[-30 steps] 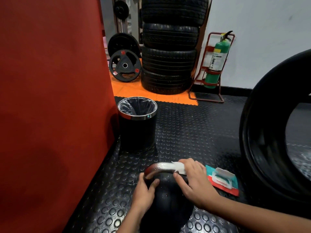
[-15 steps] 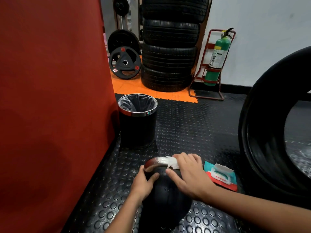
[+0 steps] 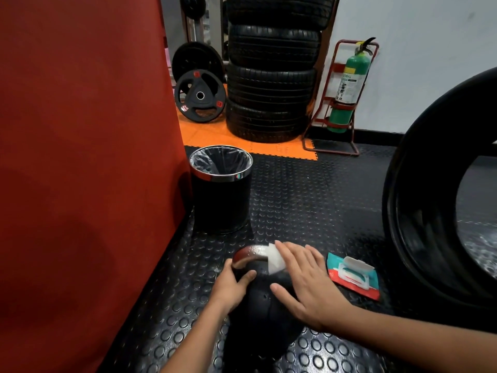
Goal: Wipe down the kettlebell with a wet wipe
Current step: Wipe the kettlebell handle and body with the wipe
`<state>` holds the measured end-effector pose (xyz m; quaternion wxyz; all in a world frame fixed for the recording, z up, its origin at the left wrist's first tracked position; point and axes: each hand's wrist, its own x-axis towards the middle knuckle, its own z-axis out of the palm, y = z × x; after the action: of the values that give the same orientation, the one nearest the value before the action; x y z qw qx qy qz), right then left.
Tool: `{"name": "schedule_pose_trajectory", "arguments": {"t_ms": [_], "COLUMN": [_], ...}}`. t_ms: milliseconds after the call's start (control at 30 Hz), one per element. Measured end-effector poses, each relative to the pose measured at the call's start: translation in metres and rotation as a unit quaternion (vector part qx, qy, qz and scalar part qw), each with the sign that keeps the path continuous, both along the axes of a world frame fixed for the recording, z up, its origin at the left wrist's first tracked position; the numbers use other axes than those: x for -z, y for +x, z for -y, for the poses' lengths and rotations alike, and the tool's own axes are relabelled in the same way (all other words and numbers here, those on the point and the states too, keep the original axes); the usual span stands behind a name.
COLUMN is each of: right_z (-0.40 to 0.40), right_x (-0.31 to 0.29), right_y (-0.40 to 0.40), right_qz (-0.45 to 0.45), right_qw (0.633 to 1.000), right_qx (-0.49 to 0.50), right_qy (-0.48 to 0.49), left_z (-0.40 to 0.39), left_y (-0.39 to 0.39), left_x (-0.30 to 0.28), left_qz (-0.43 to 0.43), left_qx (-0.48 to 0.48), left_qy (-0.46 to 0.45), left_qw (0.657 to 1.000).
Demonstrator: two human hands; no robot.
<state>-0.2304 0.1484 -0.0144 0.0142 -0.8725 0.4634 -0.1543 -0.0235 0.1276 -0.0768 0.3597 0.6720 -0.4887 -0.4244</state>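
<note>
Head view looks down on a black kettlebell (image 3: 265, 305) standing on the studded rubber floor (image 3: 309, 200), close in front of the person and just this side of a lined bin (image 3: 222, 189). The right hand (image 3: 309, 286) lies over the handle (image 3: 248, 253) with its fingers spread and flattened, pressing a white wet wipe (image 3: 274, 256) against the handle's right shoulder; the thumb rests lower on the dark ball. The left hand (image 3: 232, 285) cups the left side of the ball, fingers curled and thumb hooked just under the handle, steadying it. A pack of wipes (image 3: 353, 275) lies on the floor just right of the kettlebell, near a big upright tyre (image 3: 419, 238).

By my reckoning the handle is being wiped, with the ball itself yet to be done. The next move calls for dragging the wipe down onto the body while the left hand keeps the weight from rocking.

Compared with half a second ago, the right fingers have opened from a curled grip into a flat press, and the wipe sits a little further down the handle's right side. The left hand has barely shifted.
</note>
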Motion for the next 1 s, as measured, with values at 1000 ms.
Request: {"name": "schedule_pose_trajectory", "arguments": {"t_ms": [1000], "right_z": [0.007], "right_x": [0.002], "right_y": [-0.025], "right_qz": [0.048], "right_qw": [0.997], "right_qx": [0.024], "right_qy": [0.057], "left_z": [-0.004], "left_y": [-0.001], "left_x": [0.005], "left_qz": [0.019], "left_qx": [-0.015], "left_qy": [0.011], "left_qw": [1.000]}}
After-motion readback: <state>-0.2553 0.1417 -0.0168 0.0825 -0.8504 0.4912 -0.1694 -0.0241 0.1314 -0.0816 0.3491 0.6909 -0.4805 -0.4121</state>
